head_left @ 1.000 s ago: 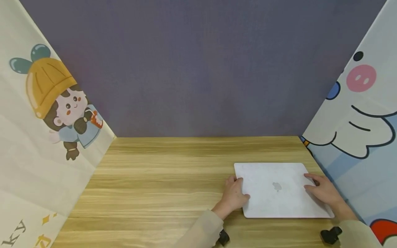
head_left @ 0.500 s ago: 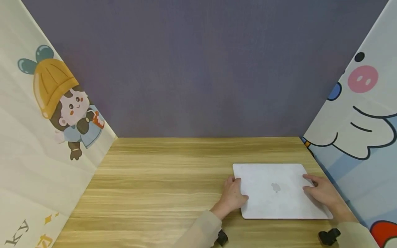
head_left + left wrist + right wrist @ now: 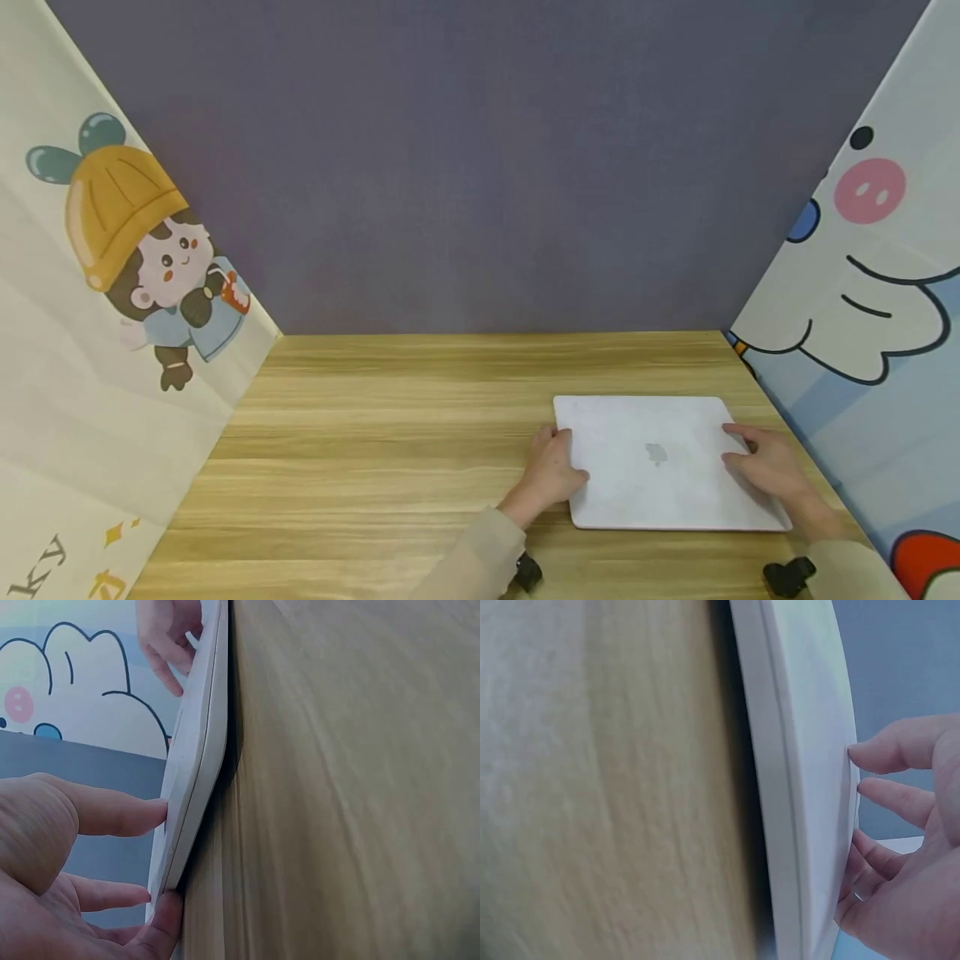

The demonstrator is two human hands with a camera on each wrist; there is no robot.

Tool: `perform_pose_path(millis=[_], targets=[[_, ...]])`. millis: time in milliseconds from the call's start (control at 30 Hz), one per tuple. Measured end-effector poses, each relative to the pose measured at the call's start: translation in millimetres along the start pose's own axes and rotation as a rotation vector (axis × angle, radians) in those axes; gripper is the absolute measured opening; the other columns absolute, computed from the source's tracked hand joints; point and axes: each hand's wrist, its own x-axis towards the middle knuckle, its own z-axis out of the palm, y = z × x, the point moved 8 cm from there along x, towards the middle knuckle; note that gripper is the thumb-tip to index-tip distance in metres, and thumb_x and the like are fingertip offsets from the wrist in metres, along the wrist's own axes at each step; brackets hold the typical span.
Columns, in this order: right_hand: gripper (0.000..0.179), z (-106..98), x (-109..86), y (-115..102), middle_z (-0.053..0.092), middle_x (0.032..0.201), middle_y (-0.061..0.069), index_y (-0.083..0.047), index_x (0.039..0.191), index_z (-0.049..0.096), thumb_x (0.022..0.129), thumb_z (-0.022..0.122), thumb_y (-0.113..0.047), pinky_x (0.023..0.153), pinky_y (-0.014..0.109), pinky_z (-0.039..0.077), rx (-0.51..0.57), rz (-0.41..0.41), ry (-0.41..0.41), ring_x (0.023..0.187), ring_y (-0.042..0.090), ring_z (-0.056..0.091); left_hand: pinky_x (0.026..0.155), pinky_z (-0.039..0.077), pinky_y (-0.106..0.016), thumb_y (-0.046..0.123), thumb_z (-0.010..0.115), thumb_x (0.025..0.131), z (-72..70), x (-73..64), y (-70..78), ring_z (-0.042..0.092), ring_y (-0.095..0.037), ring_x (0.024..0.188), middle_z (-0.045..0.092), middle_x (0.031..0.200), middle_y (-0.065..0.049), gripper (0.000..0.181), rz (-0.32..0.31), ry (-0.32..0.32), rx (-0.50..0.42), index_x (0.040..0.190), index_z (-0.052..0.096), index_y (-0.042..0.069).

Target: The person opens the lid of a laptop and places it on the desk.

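Observation:
A closed silver laptop [image 3: 630,487] with an apple logo on its lid lies on the right part of the wooden table [image 3: 360,450]. My left hand [image 3: 550,471] grips its left edge, thumb on the lid. In the left wrist view one fingertip [image 3: 166,915] reaches the underside of the laptop [image 3: 196,765], close over the wood. At the opposite edge my right hand [image 3: 772,467] holds the laptop, thumb and index finger on the lid. The right wrist view has its other fingers [image 3: 874,859] curled at the far side of the laptop [image 3: 810,765].
A dark grey panel [image 3: 480,167] rises behind the table. Light cloths with cartoon prints flank it, a left cloth [image 3: 67,433] and a right cloth [image 3: 855,433] close beside my right arm. Black wrist cameras show below both hands, such as the right camera [image 3: 787,577].
The laptop has slid slightly to the left along the table, with both hands moving along with it. Their hold looks the same as before.

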Motion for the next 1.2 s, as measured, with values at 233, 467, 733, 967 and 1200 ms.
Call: perform_pose_path(millis=[233,467,733,967,1200], targets=[[0.060,2,-2.7,-4,0.040,0.139,0.047,0.017,0.136,0.050,0.087,0.068,-0.013,0.098,0.070,0.041,0.002,-0.004,-0.005,0.123,0.064,0.042,0.102,0.050,-0.041,0.012,0.083,0.080,-4.0,-1.5,-2.7,0.047,-0.034,0.129,0.051,0.140,-0.022,0.064,-0.004,-0.003,0.004,0.136,0.057,-0.007],[0.060,7,-4.1,-7,0.038,0.141,0.046,0.017,0.137,0.048,0.088,0.068,-0.012,0.100,0.070,0.039,0.004,0.033,-0.007,0.125,0.063,0.041,0.102,0.049,-0.042,0.011,0.083,0.078,-9.0,-3.3,-5.7,0.049,-0.035,0.126,0.053,0.137,-0.022,0.064,-0.003,0.003,0.020,0.135,0.058,-0.007],[0.060,12,-4.9,-15,0.039,0.141,0.046,0.017,0.136,0.049,0.087,0.068,-0.012,0.100,0.070,0.040,0.013,0.021,-0.008,0.125,0.062,0.042,0.102,0.050,-0.045,0.008,0.081,0.076,-15.1,-1.9,-11.2,0.051,-0.038,0.123,0.054,0.134,-0.025,0.063,0.009,0.011,0.035,0.133,0.059,-0.008],[0.060,13,-7.6,-26,0.039,0.140,0.047,0.017,0.136,0.050,0.087,0.069,-0.013,0.099,0.070,0.041,0.024,-0.003,-0.021,0.124,0.063,0.043,0.101,0.051,-0.046,0.006,0.080,0.076,-21.6,-3.4,-17.2,0.052,-0.039,0.123,0.054,0.133,-0.025,0.061,0.001,0.017,0.017,0.131,0.059,-0.008],[0.058,16,-9.4,-34,0.041,0.138,0.047,0.017,0.133,0.051,0.087,0.069,-0.011,0.097,0.070,0.043,0.030,-0.029,-0.010,0.122,0.062,0.045,0.105,0.048,-0.050,0.002,0.079,0.076,-29.1,-5.0,-21.9,0.051,-0.041,0.125,0.054,0.134,-0.028,0.064,-0.013,0.024,-0.014,0.134,0.057,-0.012]])
